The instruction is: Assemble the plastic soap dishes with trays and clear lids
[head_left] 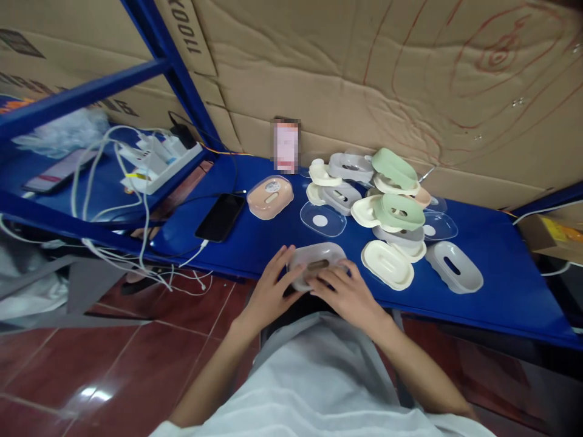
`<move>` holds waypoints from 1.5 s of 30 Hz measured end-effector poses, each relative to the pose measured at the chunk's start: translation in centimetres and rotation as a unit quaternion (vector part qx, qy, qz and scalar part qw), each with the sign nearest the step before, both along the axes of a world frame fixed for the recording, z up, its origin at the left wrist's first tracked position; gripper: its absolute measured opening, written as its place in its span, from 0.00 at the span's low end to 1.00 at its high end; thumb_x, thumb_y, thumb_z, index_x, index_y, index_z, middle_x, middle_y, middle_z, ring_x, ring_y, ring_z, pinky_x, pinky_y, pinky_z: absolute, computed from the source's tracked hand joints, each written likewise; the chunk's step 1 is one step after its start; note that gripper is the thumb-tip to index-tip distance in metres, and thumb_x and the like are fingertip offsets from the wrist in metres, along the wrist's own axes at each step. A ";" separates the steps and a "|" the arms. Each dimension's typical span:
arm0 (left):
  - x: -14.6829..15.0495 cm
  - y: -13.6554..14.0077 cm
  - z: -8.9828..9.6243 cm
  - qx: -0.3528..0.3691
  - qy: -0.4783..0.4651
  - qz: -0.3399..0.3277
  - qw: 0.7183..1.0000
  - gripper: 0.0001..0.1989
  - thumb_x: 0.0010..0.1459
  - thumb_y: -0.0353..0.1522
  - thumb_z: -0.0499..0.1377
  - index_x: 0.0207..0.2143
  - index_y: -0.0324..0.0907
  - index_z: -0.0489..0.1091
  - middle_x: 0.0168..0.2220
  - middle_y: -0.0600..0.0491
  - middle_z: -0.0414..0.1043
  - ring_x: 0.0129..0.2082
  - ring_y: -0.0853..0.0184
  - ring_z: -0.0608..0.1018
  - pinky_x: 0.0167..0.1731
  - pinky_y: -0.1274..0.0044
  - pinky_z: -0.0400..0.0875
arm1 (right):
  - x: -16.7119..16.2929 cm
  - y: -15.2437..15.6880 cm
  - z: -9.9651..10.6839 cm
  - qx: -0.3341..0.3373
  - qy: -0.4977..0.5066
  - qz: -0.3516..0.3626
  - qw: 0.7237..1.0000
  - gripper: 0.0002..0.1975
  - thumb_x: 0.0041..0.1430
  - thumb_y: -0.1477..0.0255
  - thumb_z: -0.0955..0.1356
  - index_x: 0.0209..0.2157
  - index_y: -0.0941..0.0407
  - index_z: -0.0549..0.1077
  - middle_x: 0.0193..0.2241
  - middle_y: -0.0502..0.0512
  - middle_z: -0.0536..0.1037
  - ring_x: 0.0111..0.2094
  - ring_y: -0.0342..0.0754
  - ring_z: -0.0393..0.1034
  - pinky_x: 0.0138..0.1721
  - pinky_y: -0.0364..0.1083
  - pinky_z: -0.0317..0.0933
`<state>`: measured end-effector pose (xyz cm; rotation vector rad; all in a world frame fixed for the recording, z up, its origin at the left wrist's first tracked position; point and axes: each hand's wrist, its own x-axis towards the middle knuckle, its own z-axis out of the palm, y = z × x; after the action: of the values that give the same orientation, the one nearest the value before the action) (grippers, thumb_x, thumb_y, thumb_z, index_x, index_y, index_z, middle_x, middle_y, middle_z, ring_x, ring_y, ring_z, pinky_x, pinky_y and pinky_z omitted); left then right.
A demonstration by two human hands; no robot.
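A grey oval plastic case (pixel 320 252) with a slot in its middle sits at the front edge of the blue table, between my two hands. My left hand (pixel 276 284) holds its left side, fingers curved around the wall. On the right side and near edge lie the bent fingers of my right hand (pixel 345 291). Both hands partly cover the case. To the right are a cream oval tray (pixel 387 264) and another grey slotted case (pixel 455 267). Just behind my hands lies a clear oval lid (pixel 323 219) with a white round sticker.
Stacked cream, grey and green case parts (pixel 395 212) stand behind on the right, near a second clear lid (pixel 444 226). At the left are a closed pink case (pixel 270 198), a black phone (pixel 221 217) and a power strip (pixel 166 173) with tangled cables. A phone (pixel 286 145) leans against the cardboard.
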<state>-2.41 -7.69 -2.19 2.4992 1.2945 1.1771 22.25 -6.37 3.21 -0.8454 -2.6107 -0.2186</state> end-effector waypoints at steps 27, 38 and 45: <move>-2.3 0.6 1.2 -0.054 0.027 0.023 0.998 0.18 0.67 0.34 0.67 0.58 0.46 0.74 0.71 0.40 0.62 0.73 0.44 0.66 0.67 0.49 0.70 | 2.3 5.6 -1.7 -0.108 0.063 -0.103 0.987 0.31 0.71 0.84 0.59 0.72 0.57 0.65 0.69 0.63 0.72 0.71 0.58 0.63 0.71 0.63 0.57; -2.6 1.0 1.7 -0.220 -0.065 -0.002 0.973 0.37 0.67 0.38 0.68 0.73 0.54 0.57 0.73 0.44 0.58 0.74 0.51 0.66 0.71 0.53 0.67 | 3.0 5.6 0.0 -0.323 0.447 -0.133 0.823 0.15 0.78 0.58 0.64 0.54 0.49 0.77 0.38 0.52 0.81 0.41 0.49 0.77 0.48 0.50 0.71; -1.4 2.3 1.4 -0.219 -0.078 -0.042 0.972 0.46 0.67 0.38 0.69 0.78 0.56 0.46 0.75 0.42 0.55 0.76 0.50 0.63 0.72 0.53 0.65 | 2.6 6.7 -0.7 -0.412 0.532 -0.184 0.716 0.24 0.74 0.48 0.64 0.55 0.51 0.76 0.32 0.49 0.73 0.27 0.44 0.66 0.27 0.44 0.64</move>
<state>-3.79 -5.43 -0.79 2.0807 1.2333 0.9237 24.87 0.31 2.51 -1.2323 -1.3096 1.0954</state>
